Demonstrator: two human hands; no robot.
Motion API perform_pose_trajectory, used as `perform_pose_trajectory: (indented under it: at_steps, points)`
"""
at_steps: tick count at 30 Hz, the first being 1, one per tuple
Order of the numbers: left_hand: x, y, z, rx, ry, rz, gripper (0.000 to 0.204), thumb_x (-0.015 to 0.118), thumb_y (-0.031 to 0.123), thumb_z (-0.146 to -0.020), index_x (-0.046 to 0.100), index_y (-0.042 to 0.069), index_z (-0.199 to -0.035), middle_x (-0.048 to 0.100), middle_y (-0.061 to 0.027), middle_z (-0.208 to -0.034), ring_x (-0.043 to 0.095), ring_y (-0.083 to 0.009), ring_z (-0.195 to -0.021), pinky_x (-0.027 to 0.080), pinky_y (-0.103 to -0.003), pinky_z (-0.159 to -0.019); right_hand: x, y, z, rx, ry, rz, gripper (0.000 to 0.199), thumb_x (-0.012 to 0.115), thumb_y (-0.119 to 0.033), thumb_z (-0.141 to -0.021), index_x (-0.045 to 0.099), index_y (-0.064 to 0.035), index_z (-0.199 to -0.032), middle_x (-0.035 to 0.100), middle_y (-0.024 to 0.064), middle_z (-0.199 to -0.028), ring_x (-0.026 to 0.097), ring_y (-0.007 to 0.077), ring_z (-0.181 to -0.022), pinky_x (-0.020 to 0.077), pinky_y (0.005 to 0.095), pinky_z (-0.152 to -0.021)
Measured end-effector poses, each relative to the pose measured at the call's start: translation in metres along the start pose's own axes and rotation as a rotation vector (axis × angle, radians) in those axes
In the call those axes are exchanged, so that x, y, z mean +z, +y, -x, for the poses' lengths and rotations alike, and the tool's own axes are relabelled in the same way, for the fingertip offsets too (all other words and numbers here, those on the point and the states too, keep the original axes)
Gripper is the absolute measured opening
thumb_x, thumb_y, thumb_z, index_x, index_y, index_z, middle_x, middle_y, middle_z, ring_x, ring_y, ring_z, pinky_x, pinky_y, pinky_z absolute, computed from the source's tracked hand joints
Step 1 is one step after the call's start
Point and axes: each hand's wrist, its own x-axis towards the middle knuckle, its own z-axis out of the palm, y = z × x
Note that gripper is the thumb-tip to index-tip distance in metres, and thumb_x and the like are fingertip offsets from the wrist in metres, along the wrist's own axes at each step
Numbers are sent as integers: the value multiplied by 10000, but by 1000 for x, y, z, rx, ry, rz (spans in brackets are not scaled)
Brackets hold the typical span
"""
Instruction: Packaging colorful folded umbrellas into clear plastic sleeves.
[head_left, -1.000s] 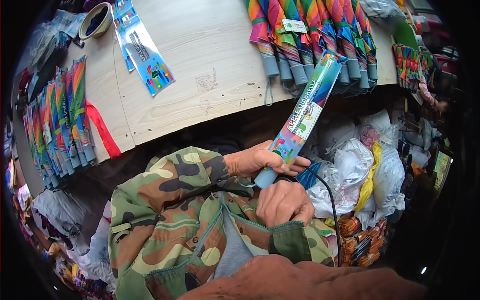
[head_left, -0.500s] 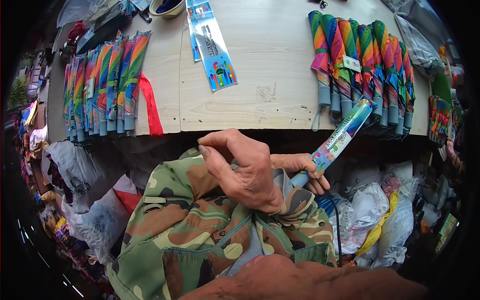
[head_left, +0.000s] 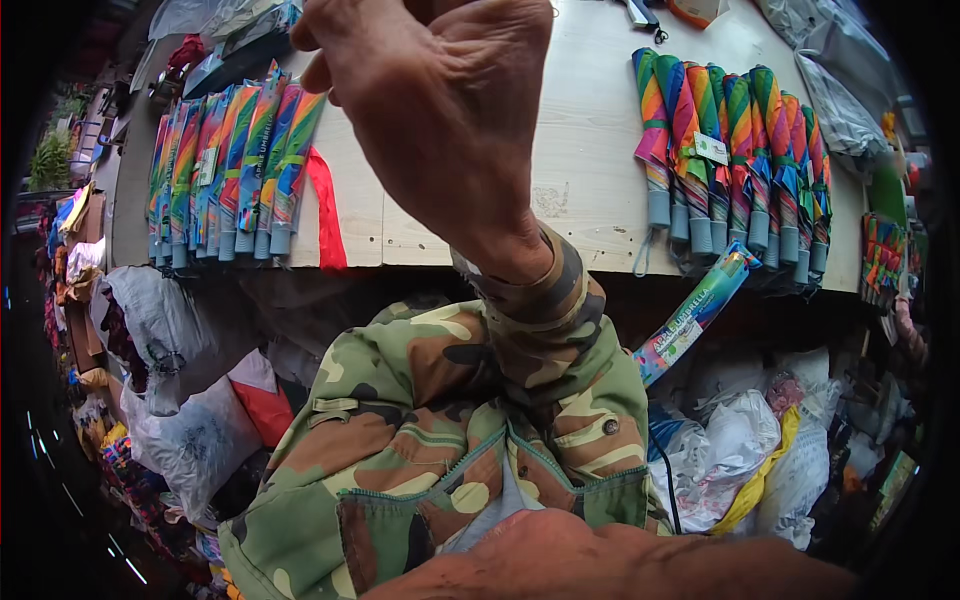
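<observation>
Pale wooden tabletop (head_left: 590, 215) bearing two rows of rainbow umbrellas (head_left: 740, 135), with stuffed plastic bags (head_left: 730, 440) beneath. The wrapped umbrella (head_left: 693, 315) slants out beyond my camouflage sleeve (head_left: 570, 370) near the table's front edge; presumably light, stiff lengthwise and slippery-skinned, best grasped round its middle. My right hand (head_left: 440, 120) hangs above the table, fingertips cropped, its grip indeterminable; my left hand is hidden, its grip likewise.
</observation>
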Motion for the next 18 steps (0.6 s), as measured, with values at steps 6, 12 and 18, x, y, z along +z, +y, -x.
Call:
perform_pose_trajectory:
  at_steps: [6,12,18]
  points:
    - [-12,-14,52,7,175,-316,342,741,113,-863,746,-41,-1169,798,-144,-1075,784,-211,-916,638,-361,-852,-68,-45,-20,20,-285,313,129,704,-22,-1039,734,49,-1143,742,53,-843,696,95,-749,551,236,-684]
    - [-6,-10,152,99,417,-297,305,783,133,-764,760,-41,-1014,785,-102,-991,767,-187,-904,608,-326,-826,-175,-104,49,168,-673,711,229,766,111,-840,753,40,-1057,739,151,-825,724,246,-650,559,337,-612]
    - [6,-10,228,237,696,-321,341,782,177,-803,779,-18,-1082,789,-96,-1006,749,-189,-963,588,-338,-908,-245,-177,195,1055,-699,615,166,794,23,-859,768,17,-1022,729,156,-817,713,301,-655,557,383,-616]
